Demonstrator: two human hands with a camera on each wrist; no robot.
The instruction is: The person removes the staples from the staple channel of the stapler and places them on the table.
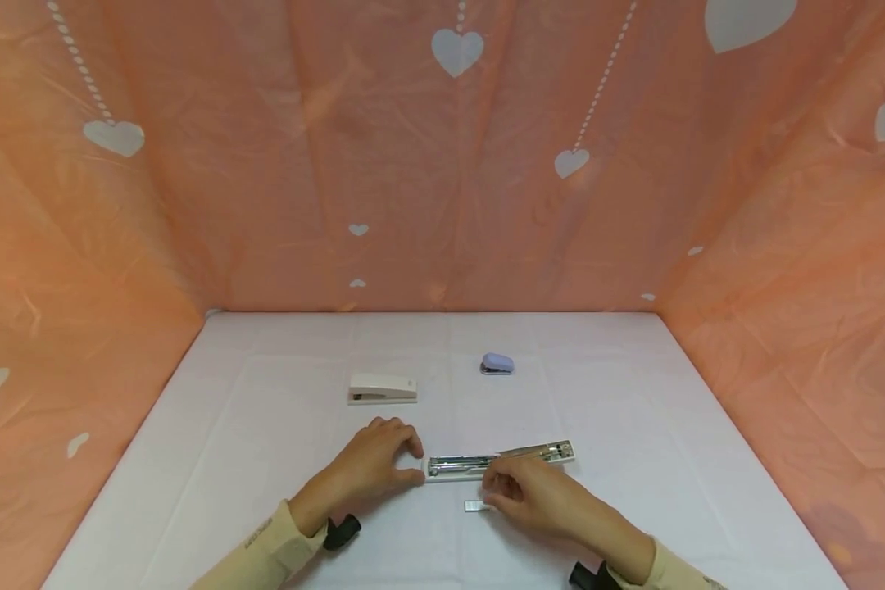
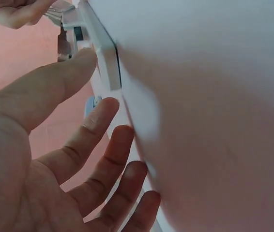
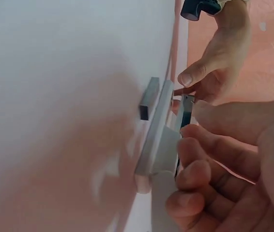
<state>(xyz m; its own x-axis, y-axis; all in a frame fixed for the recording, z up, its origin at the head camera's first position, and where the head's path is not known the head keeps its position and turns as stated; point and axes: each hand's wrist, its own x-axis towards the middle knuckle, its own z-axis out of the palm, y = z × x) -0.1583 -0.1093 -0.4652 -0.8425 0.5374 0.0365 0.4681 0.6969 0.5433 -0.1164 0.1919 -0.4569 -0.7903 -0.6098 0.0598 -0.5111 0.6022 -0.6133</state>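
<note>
An opened white stapler (image 1: 453, 477) lies lengthwise on the table, its metal staple channel bared and its top folded back to the right. At its left end is my left hand (image 1: 372, 460), thumb and fingers spread apart; in the left wrist view the thumb (image 2: 81, 65) lies against that end. My right hand (image 1: 534, 492) is over the stapler's middle. Its thumb (image 3: 219, 118) and curled forefinger pinch at the dark metal part of the channel in the right wrist view; the fingers partly hide the contact. A short strip of staples (image 1: 475, 506) lies just in front of the stapler.
Farther back stand a closed white stapler (image 1: 382, 389) at left and a small lilac stapler (image 1: 497, 363) at right. A white cloth covers the table (image 1: 265, 360). Orange curtains (image 1: 442, 180) with pale hearts close off the back and both sides.
</note>
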